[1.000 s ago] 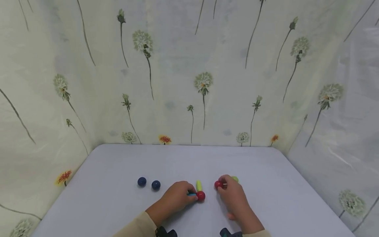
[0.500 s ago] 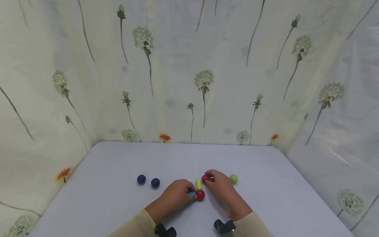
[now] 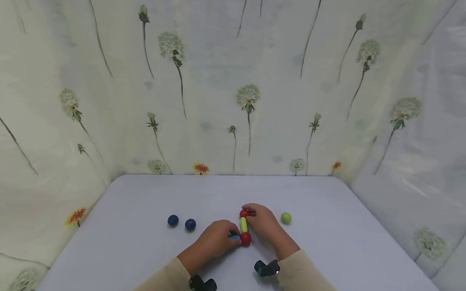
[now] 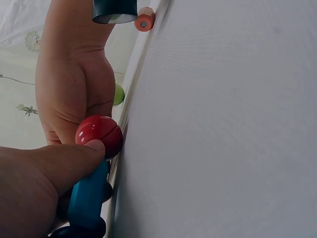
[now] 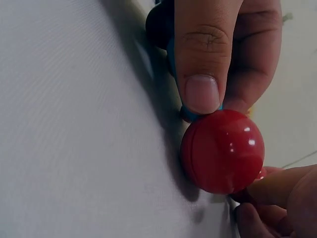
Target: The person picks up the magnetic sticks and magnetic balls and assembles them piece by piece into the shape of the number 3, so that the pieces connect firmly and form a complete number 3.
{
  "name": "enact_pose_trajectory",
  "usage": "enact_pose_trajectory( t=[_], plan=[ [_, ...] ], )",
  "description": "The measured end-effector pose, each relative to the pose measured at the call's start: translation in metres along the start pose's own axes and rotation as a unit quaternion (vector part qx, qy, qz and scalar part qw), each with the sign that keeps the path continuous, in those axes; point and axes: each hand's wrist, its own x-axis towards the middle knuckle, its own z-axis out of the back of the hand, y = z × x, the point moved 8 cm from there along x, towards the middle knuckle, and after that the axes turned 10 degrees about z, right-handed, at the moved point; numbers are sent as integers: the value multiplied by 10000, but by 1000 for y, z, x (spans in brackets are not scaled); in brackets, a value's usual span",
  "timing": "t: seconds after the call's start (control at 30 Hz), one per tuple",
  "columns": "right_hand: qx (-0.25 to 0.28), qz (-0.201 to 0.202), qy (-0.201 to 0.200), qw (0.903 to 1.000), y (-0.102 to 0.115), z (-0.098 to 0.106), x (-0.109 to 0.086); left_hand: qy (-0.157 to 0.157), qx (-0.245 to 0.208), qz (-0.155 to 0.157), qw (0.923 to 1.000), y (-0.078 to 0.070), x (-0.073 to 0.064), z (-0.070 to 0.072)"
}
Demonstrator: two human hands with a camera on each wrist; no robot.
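Note:
My left hand (image 3: 218, 238) pinches a blue rod (image 4: 88, 196) between thumb and fingers, with the thumb tip right at a glossy red ball (image 3: 246, 239) on the rod's end. From that ball a yellow-green rod (image 3: 243, 224) points away across the table. At its far end is a second red ball (image 3: 244, 213), which my right hand (image 3: 263, 220) grips with its fingertips. The right wrist view shows the near red ball (image 5: 223, 151) large, its seam visible, and the far one mostly hidden behind it and the right fingers.
Two dark blue balls (image 3: 172, 220) lie left of the hands on the white table (image 3: 309, 198). A light green ball (image 3: 286, 218) sits to the right. An orange piece with a hole in its end (image 4: 144, 22) lies near the right wrist. Flowered cloth (image 3: 207, 81) hangs behind.
My right hand has moved left with the second red ball, from beside the green ball to the far end of the yellow-green rod. The left hand stays in place.

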Motion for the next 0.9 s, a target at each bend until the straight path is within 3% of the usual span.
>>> enact_pose_trajectory(
  t=[0.53, 0.73, 0.9],
  plan=[
    [7, 105, 239, 9997, 3, -4, -4, 96, 49, 191, 9998, 6, 2, -3],
    [5, 97, 114, 9999, 2, -1, -5, 63, 34, 114, 9999, 5, 1, -2],
    [-146, 102, -72, 9998, 5, 15, -6, 19, 96, 94, 9999, 3, 2, -2]
  ],
)
